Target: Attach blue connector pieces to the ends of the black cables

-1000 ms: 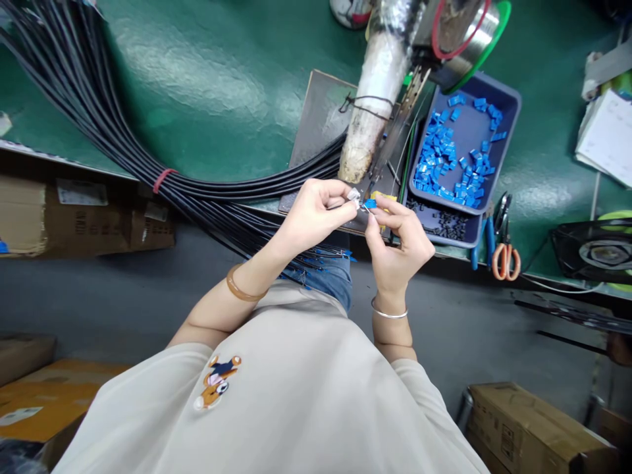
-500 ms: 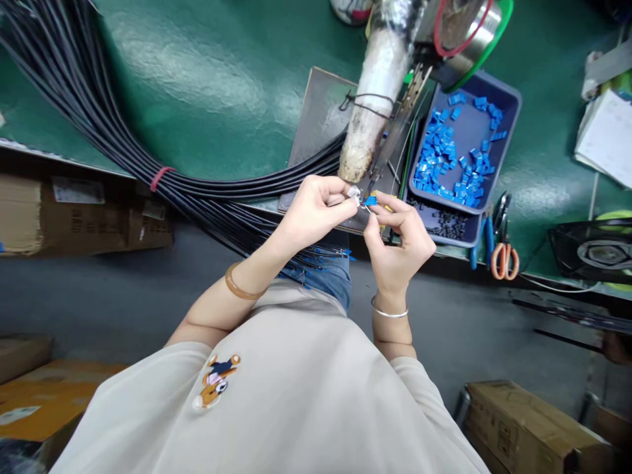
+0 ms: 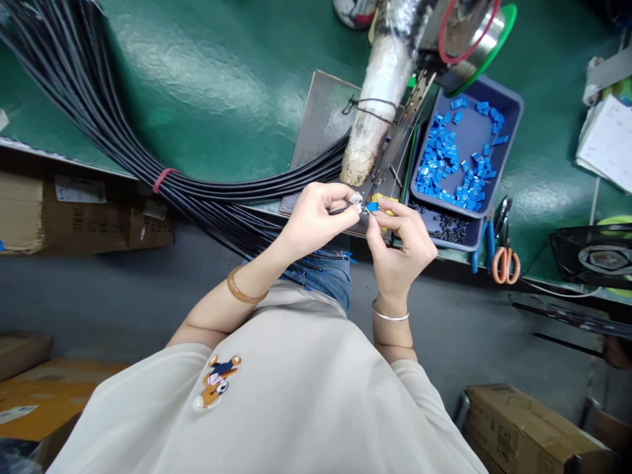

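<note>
My left hand (image 3: 316, 217) is closed in a pinch on a black cable's end, just below the tip of a white wrapped tube (image 3: 360, 158). White covers (image 3: 355, 199) sit on its fingertips. Facing it, my right hand (image 3: 403, 240) pinches a small blue plastic connector piece (image 3: 372, 207) between thumb and fingers, with a thin light wire beside it. The fingertips of both hands almost meet; the exact contact is too small to make out. A thick bundle of black cables (image 3: 222, 189), tied with a red band (image 3: 164, 179), runs in from the left.
A grey-blue tray (image 3: 513, 125) of blue pieces stands right of the hands, with small black parts (image 3: 449, 227) in a tray before it. Orange-handled scissors (image 3: 505, 264) lie at the table edge. A wire spool (image 3: 474, 49) stands behind. Cartons (image 3: 99, 217) are below left.
Both hands keep their pinches close together, with only slight finger movement. The whole view has shifted a little.
</note>
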Action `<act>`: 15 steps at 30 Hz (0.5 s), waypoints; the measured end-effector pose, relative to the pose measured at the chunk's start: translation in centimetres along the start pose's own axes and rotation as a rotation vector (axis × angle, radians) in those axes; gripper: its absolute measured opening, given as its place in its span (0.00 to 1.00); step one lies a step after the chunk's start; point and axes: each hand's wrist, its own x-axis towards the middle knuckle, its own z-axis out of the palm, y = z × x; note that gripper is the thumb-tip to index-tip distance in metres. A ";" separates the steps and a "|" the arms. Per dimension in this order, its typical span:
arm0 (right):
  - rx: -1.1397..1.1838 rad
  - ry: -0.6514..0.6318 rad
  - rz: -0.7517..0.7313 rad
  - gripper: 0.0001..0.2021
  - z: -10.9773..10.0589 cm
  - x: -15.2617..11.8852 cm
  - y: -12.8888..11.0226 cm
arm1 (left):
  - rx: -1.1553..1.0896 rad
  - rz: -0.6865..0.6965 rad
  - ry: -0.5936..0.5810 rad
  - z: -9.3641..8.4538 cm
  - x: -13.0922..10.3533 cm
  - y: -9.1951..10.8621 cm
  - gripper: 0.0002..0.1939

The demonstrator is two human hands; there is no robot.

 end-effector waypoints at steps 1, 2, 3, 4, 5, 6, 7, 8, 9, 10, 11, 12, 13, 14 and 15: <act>-0.002 -0.003 -0.002 0.06 0.0 0.1 -0.1 | 0.017 0.004 0.005 0.0 0.0 0.1 0.06; -0.001 -0.005 0.000 0.06 0.0 0.1 -0.2 | 0.032 0.005 0.008 0.0 -0.1 0.1 0.06; -0.001 -0.005 0.003 0.06 0.0 0.1 -0.2 | 0.043 0.004 0.008 -0.1 -0.1 0.1 0.06; -0.001 -0.002 0.004 0.06 0.0 0.1 -0.2 | 0.049 0.003 0.005 -0.1 -0.1 0.1 0.06; -0.003 0.001 0.006 0.06 -0.1 0.0 -0.2 | 0.052 -0.001 -0.003 -0.1 -0.1 0.1 0.06; -0.007 0.000 0.009 0.06 -0.1 0.0 -0.1 | 0.056 -0.008 -0.016 -0.2 -0.1 0.1 0.06; -0.012 -0.002 0.015 0.06 -0.1 -0.1 -0.1 | 0.066 -0.017 -0.028 -0.2 -0.1 0.0 0.06; -0.017 -0.007 0.022 0.06 -0.1 -0.2 0.0 | 0.078 -0.028 -0.039 -0.2 -0.1 -0.1 0.06; -0.021 -0.012 0.029 0.06 -0.2 -0.3 0.1 | 0.089 -0.039 -0.050 -0.2 -0.1 -0.1 0.07; -0.022 -0.015 0.036 0.06 -0.2 -0.4 0.2 | 0.097 -0.047 -0.057 -0.2 -0.1 -0.2 0.07; -0.022 -0.015 0.039 0.06 -0.2 -0.5 0.2 | 0.101 -0.050 -0.061 -0.2 -0.1 -0.3 0.07; -0.021 -0.014 0.037 0.06 -0.2 -0.5 0.3 | 0.101 -0.048 -0.061 -0.2 -0.1 -0.3 0.08; -0.022 -0.013 0.032 0.06 -0.1 -0.5 0.3 | 0.096 -0.045 -0.059 -0.2 -0.1 -0.4 0.08; -0.022 -0.011 0.023 0.06 -0.1 -0.4 0.3 | 0.088 -0.042 -0.056 -0.1 -0.1 -0.4 0.07; -0.022 -0.009 0.012 0.06 -0.1 -0.3 0.3 | 0.079 -0.038 -0.050 -0.1 -0.1 -0.3 0.07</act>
